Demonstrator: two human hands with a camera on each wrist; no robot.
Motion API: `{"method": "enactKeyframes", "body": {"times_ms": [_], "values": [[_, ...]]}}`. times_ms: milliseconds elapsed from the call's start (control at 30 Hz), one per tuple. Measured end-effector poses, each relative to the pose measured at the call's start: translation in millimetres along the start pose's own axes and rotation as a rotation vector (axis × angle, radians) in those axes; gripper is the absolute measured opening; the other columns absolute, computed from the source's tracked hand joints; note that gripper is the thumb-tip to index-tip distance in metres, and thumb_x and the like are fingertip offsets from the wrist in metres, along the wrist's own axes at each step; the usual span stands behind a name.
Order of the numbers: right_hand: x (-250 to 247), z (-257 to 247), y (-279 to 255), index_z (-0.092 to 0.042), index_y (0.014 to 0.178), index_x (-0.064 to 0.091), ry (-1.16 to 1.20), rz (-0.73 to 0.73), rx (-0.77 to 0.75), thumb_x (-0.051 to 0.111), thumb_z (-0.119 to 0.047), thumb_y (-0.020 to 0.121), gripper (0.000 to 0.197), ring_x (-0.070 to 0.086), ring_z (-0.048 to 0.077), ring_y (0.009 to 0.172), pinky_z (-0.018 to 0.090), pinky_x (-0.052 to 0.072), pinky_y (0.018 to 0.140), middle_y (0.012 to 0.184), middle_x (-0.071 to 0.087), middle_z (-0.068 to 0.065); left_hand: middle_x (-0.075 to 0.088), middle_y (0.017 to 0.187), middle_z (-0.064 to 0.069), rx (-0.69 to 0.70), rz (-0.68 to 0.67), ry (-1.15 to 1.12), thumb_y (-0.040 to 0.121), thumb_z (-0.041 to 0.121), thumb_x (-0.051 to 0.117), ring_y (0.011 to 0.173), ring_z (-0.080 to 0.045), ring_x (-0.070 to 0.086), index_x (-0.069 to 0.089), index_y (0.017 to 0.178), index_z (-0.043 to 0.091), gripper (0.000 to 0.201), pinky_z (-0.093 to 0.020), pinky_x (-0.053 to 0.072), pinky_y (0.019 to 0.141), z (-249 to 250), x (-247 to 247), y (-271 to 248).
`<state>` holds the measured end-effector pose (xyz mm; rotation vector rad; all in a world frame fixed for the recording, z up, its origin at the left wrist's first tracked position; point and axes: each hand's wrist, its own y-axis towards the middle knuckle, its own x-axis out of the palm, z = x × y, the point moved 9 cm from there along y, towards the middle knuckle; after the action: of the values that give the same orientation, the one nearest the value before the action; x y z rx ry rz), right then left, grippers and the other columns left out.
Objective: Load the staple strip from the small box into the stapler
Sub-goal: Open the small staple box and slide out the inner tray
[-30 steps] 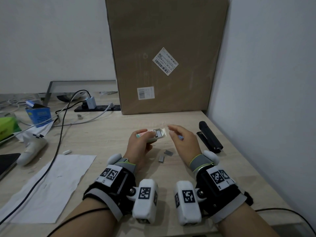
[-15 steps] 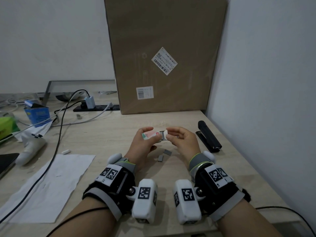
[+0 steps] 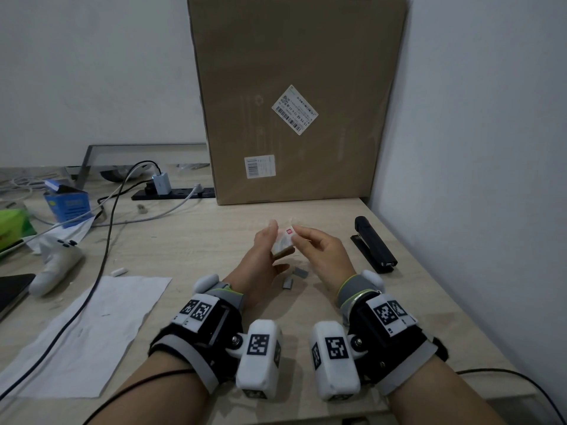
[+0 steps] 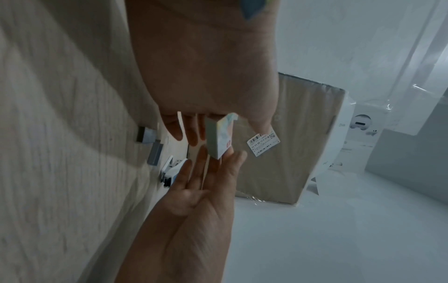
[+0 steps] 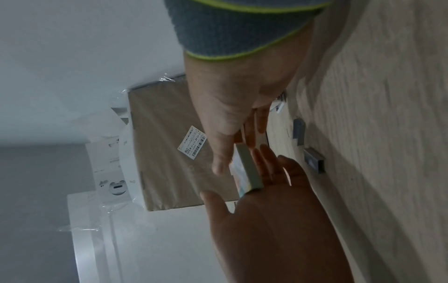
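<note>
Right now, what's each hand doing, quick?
Left hand: holds the small box, fingers fairly straight.
Right hand: pinches the same small box's end.

Shipping label [image 4: 263, 142] on cardboard box [image 4: 303, 134]: "15.Y5 EE 15 X 32".

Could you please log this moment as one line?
both hands hold box | staples on desk | stapler untouched

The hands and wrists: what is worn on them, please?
Both the left hand and right hand are bare. Each wrist carries a black strap rig with white camera pods bearing black-and-white square markers, over grey cuffs edged lime green. A thin black cable crosses the left forearm.
</note>
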<state>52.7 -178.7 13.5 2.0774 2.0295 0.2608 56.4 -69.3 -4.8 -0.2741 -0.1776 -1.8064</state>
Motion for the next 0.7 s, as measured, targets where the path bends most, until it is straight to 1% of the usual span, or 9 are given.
{"method": "enactKeyframes", "body": {"times_ms": [67, 133, 167, 267, 333, 400, 467, 567, 700], "values": [[5.7, 5.5, 0.6, -0.026, 0.123, 0.056, -0.083, -0.05, 0.017, 0.074, -0.024, 0.074, 0.052, 0.056, 0.008, 0.112, 0.022, 0.054, 0.081, 0.121, 0.062, 0.002, 0.055, 0.134, -0.008, -0.049, -0.066, -0.086, 0.091, 0.061, 0.022, 0.111, -0.021, 0.061, 0.033, 0.14, 0.018, 0.066, -0.037, 0.05, 0.088, -0.9, 7.4, -1.8], [3.1, 6.7, 0.6, -0.027, 0.125, 0.053, -0.173, -0.024, 0.012, 0.078, -0.024, 0.067, 0.063, 0.055, 0.014, 0.115, 0.038, 0.053, 0.092, 0.122, 0.061, 0.002, 0.058, 0.132, -0.007, -0.073, -0.153, -0.106, 0.09, 0.064, 0.014, 0.103, -0.016, 0.067, 0.036, 0.142, 0.017, 0.074, -0.035, 0.055, 0.083, -0.5, 16.3, -5.5], [0.0, 5.6, 0.6, -0.025, 0.125, 0.053, -0.193, 0.002, 0.004, 0.079, -0.022, 0.066, 0.064, 0.056, 0.015, 0.114, 0.041, 0.051, 0.095, 0.121, 0.062, 0.003, 0.061, 0.129, -0.005, -0.073, -0.191, -0.093, 0.089, 0.065, 0.011, 0.102, -0.014, 0.068, 0.04, 0.14, 0.017, 0.076, -0.036, 0.055, 0.087, -0.4, 19.5, -6.3], [-4.8, -1.5, -0.8, -0.022, 0.123, 0.053, -0.236, 0.036, -0.04, 0.077, -0.019, 0.069, 0.059, 0.057, 0.015, 0.113, 0.035, 0.049, 0.096, 0.118, 0.063, 0.003, 0.068, 0.119, -0.004, -0.063, -0.237, -0.058, 0.089, 0.065, 0.009, 0.103, -0.015, 0.067, 0.05, 0.132, 0.017, 0.076, -0.043, 0.046, 0.099, 0.3, 24.1, -7.0], [-5.0, -3.6, -1.2, -0.022, 0.121, 0.053, -0.255, 0.039, -0.052, 0.077, -0.018, 0.07, 0.056, 0.057, 0.015, 0.111, 0.029, 0.05, 0.092, 0.116, 0.063, 0.003, 0.072, 0.108, -0.005, -0.06, -0.225, -0.052, 0.094, 0.058, 0.015, 0.096, -0.016, 0.069, 0.056, 0.126, 0.015, 0.067, -0.04, 0.051, 0.092, -1.7, 23.4, -5.6], [-3.0, -3.6, -1.5, -0.023, 0.12, 0.053, -0.258, 0.033, -0.051, 0.076, -0.018, 0.069, 0.056, 0.058, 0.017, 0.109, 0.033, 0.051, 0.092, 0.116, 0.062, 0.003, 0.075, 0.092, -0.005, -0.034, -0.171, -0.023, 0.097, 0.044, 0.029, 0.078, -0.014, 0.071, 0.061, 0.118, 0.011, 0.051, -0.03, 0.058, 0.07, -3.7, 17.8, -3.6], [-1.5, -1.5, -0.6, -0.031, 0.118, 0.053, -0.272, 0.021, -0.049, 0.074, -0.025, 0.064, 0.058, 0.057, 0.018, 0.109, 0.042, 0.051, 0.094, 0.119, 0.06, 0.003, 0.072, 0.09, -0.007, 0.027, -0.072, 0.052, 0.096, 0.03, 0.044, 0.066, -0.012, 0.067, 0.062, 0.116, 0.008, 0.035, -0.023, 0.053, 0.058, -1.8, 5.8, -0.7], [-2.3, 3.2, 0.4, -0.04, 0.12, 0.051, -0.354, 0.002, -0.036, 0.074, -0.03, 0.066, 0.059, 0.047, 0.014, 0.12, 0.04, 0.043, 0.103, 0.13, 0.05, 0.001, 0.067, 0.1, -0.014, 0.104, 0.079, 0.178, 0.091, 0.018, 0.054, 0.068, -0.015, 0.062, 0.061, 0.116, 0.008, 0.028, -0.024, 0.049, 0.058, 1.9, -15.0, 5.4], [-20.8, -1.8, 3.1, -0.033, 0.123, 0.05, -0.553, 0.137, -0.068, 0.072, -0.043, 0.07, 0.058, 0.036, 0.018, 0.13, 0.042, 0.032, 0.108, 0.134, 0.049, 0.0, 0.068, 0.096, -0.014, 0.189, 0.286, 0.377, 0.087, 0.018, 0.058, 0.075, -0.019, 0.061, 0.06, 0.115, 0.006, 0.031, -0.032, 0.048, 0.069, 11.6, -40.2, 7.5]]}}
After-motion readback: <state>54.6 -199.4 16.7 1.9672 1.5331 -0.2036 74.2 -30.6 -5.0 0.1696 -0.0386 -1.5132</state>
